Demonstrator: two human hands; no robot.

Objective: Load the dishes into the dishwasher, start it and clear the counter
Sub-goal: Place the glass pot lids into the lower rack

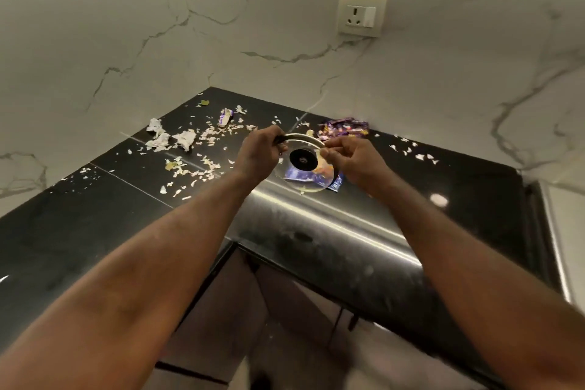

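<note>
A round glass lid (311, 182) with a metal rim and a black knob in its middle is held tilted above the black counter (104, 218). My left hand (261, 153) grips its rim on the left. My right hand (351, 160) pinches the rim on the right. Through the glass a blue and purple wrapper (335, 183) shows on the counter beneath.
Torn paper scraps (177, 139) and small flakes litter the counter's back left. A crumpled purple wrapper (343, 129) lies against the marble wall, below a wall socket (361, 14). The counter's steel-edged front (332, 231) runs above dark cabinet doors.
</note>
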